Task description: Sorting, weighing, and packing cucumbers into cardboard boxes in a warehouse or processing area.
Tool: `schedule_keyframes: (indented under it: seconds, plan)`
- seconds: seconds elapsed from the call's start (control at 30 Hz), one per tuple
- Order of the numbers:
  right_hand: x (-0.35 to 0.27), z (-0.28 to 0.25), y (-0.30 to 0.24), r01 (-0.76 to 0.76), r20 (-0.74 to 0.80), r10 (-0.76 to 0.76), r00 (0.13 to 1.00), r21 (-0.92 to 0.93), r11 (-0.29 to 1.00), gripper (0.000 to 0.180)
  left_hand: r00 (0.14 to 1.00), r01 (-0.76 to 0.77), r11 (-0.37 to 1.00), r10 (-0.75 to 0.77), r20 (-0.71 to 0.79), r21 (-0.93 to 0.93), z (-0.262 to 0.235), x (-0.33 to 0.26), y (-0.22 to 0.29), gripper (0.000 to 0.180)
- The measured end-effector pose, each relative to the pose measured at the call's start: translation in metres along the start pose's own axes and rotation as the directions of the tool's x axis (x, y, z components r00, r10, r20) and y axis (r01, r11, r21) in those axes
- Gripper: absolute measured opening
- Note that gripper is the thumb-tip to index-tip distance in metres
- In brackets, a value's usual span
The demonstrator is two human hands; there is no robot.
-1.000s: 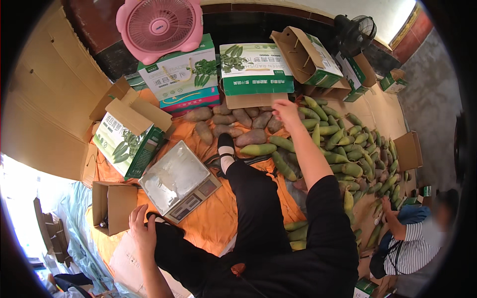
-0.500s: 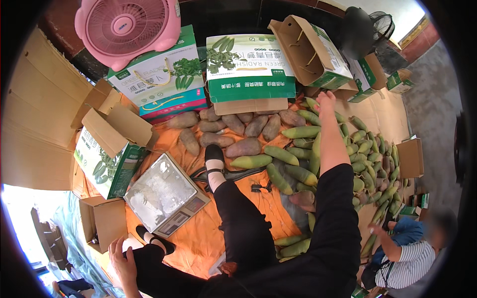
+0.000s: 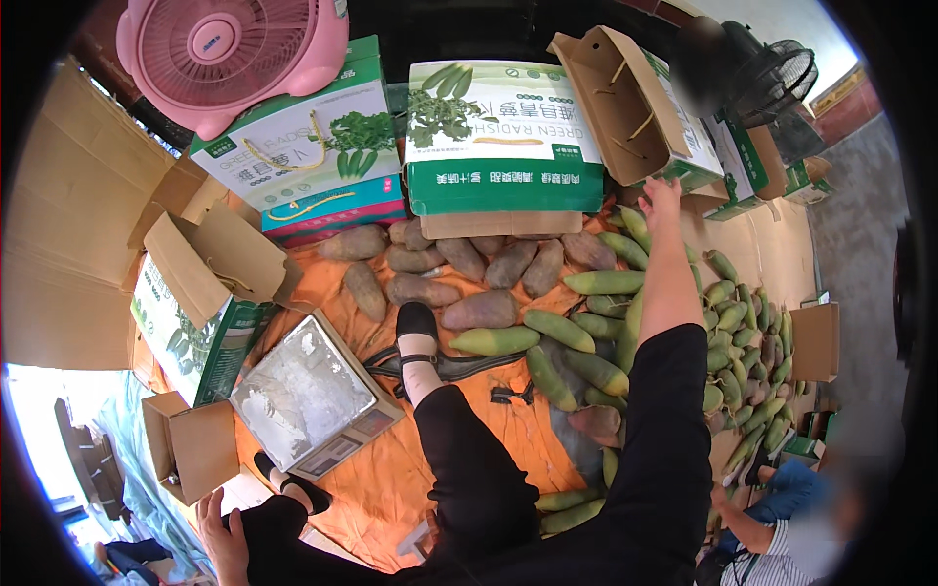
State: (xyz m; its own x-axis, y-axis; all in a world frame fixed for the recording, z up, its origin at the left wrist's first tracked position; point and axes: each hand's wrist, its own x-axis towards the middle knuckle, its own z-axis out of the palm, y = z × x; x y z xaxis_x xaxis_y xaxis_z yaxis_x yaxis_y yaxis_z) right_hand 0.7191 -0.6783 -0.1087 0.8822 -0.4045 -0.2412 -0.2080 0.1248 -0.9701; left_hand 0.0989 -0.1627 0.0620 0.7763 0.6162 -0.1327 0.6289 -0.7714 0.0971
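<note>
My right hand reaches far out on a straight arm to the lower edge of an open cardboard carton lying on its side. Its thumb stands apart from the bent fingers, and nothing shows in it; whether the fingertips touch the carton I cannot tell. Just left of this hand lies a green radish, with more green radishes below it. My left hand is by my left knee at the lower left, fingers apart and holding nothing. Dark, purplish root vegetables lie in rows ahead of my shoe.
A flat scale with a worn metal top stands left of my leg on the orange sheet. Printed cartons line the far side. A pink fan sits upon one. Another person is at the lower right beside a radish heap.
My right hand has moved slightly farther out, from beside the green radishes to the carton's lower edge. The whole view has shifted a little. My left hand stays by my knee.
</note>
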Motion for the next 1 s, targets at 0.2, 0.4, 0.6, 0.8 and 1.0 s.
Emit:
schedule_keyframes:
  seconds: [0.2,0.4,0.6,0.8,1.0]
  plan:
    - [-0.002,-0.004,-0.009,-0.061,-0.005,0.063,0.998,0.177,0.982,0.094,0.993,0.085,0.996,-0.085,0.078,0.006,0.0,-0.001,-0.001,0.039]
    - [-0.083,0.003,-0.042,0.201,-0.003,-0.225,0.974,0.459,0.865,0.089,0.998,0.06,0.998,-0.06,0.024,-0.002,-0.007,-0.012,-0.006,0.036]
    - [-0.176,-0.032,-0.101,0.337,0.017,-0.414,0.91,0.551,0.764,0.086,0.996,0.086,0.994,-0.086,0.006,-0.064,-0.019,-0.03,-0.013,0.034]
    - [-0.25,-0.111,-0.157,0.205,0.152,-0.414,0.898,0.687,0.697,0.052,0.994,0.07,0.987,-0.082,-0.072,-0.146,-0.026,-0.047,-0.031,0.032]
    - [-0.341,-0.143,-0.174,0.245,0.335,-0.516,0.788,0.598,0.763,0.046,0.983,0.018,0.973,-0.059,-0.172,-0.229,-0.025,-0.074,-0.056,0.031]
